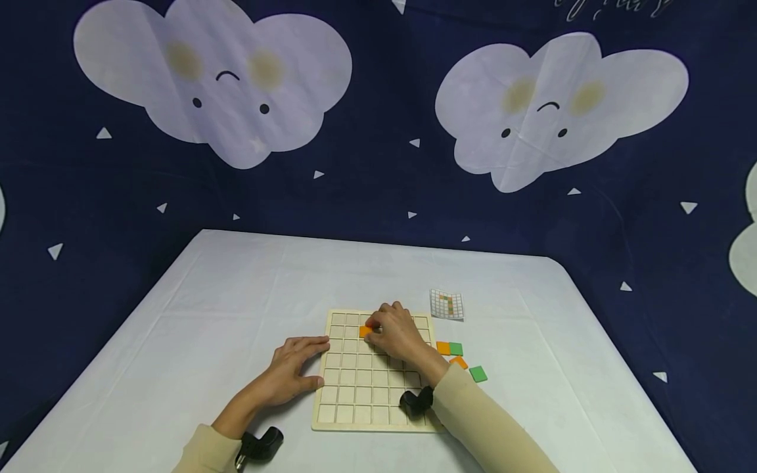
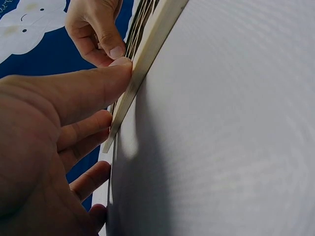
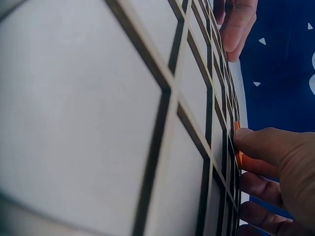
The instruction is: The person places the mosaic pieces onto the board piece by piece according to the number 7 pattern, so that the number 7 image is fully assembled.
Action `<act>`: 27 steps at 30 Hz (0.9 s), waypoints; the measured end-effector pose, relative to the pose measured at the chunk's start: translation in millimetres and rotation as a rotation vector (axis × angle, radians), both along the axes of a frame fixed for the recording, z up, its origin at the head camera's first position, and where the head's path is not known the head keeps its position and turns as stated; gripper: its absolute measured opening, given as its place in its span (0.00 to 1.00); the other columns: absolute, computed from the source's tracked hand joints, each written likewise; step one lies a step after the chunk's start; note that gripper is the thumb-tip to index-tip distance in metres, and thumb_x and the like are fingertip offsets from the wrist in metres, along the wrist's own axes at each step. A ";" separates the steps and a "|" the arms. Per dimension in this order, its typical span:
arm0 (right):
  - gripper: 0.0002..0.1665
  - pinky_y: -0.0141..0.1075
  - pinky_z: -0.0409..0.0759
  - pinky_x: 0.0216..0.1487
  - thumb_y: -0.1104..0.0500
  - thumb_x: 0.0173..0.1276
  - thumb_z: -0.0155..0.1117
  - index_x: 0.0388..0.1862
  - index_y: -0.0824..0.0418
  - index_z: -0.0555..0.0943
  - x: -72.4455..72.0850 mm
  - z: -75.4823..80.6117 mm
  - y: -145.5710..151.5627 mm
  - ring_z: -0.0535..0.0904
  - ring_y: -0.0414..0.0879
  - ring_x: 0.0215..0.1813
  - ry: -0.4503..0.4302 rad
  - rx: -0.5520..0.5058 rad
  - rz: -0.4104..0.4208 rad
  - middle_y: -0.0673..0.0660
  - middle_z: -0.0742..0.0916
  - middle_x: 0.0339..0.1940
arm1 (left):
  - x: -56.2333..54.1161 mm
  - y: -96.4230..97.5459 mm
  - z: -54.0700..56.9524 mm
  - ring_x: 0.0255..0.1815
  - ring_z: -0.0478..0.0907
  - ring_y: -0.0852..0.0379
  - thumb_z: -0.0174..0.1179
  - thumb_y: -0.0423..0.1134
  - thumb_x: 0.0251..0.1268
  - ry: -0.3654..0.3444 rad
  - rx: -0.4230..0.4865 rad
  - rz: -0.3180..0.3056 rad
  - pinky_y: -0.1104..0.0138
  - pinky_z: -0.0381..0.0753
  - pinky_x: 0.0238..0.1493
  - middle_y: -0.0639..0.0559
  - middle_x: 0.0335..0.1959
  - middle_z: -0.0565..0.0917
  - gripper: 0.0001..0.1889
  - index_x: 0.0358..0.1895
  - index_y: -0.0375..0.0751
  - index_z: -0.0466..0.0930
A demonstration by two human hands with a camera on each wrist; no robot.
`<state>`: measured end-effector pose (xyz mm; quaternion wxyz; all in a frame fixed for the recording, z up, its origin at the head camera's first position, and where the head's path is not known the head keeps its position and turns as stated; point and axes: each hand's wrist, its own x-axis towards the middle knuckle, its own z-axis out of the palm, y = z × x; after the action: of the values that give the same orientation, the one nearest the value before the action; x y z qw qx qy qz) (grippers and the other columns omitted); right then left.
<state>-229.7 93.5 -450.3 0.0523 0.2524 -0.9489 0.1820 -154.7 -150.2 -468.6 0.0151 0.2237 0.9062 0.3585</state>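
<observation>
A light wooden grid board [image 1: 363, 396] lies flat on the white-covered table. My right hand [image 1: 397, 334] reaches over its upper part and pinches an orange square tile [image 1: 363, 332] between thumb and fingers, at a cell near the top. In the right wrist view the thumb presses on this orange tile [image 3: 238, 157], low against the grid. My left hand [image 1: 290, 371] rests at the board's left edge with fingers extended; the left wrist view shows its thumb [image 2: 106, 84] touching the board's side [image 2: 147, 54]. The right hand and forearm hide part of the grid.
To the right of the board lie two green tiles [image 1: 478, 374] and two orange tiles [image 1: 443, 348]. A small printed pattern card [image 1: 447, 305] lies beyond the board's upper right corner. Behind the table [image 1: 248, 282] hangs a dark blue cloth with clouds [image 1: 213, 79]. Both wrists wear black devices [image 1: 263, 445].
</observation>
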 end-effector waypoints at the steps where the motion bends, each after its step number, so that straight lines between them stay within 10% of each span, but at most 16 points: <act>1: 0.13 0.37 0.66 0.42 0.50 0.57 0.70 0.40 0.54 0.85 0.2 -0.1 0.0 0.69 0.44 0.39 0.000 0.001 0.000 0.49 0.81 0.35 | 0.1 0.0 0.0 0.66 0.60 0.45 0.67 0.38 0.53 0.000 0.001 0.001 0.46 0.53 0.61 0.48 0.68 0.69 0.31 0.63 0.38 0.71; 27: 0.16 0.42 0.67 0.46 0.50 0.58 0.69 0.43 0.56 0.85 6.0 13.1 12.7 0.70 0.45 0.40 -0.043 -0.087 -0.028 0.51 0.82 0.37 | -0.6 0.2 -0.5 0.67 0.59 0.44 0.67 0.39 0.53 0.000 -0.005 0.000 0.46 0.53 0.61 0.49 0.68 0.69 0.31 0.63 0.38 0.71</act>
<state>-223.8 106.2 -437.2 0.0454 0.2326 -0.9444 0.2277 -155.2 -150.0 -469.1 0.0154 0.2237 0.9071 0.3563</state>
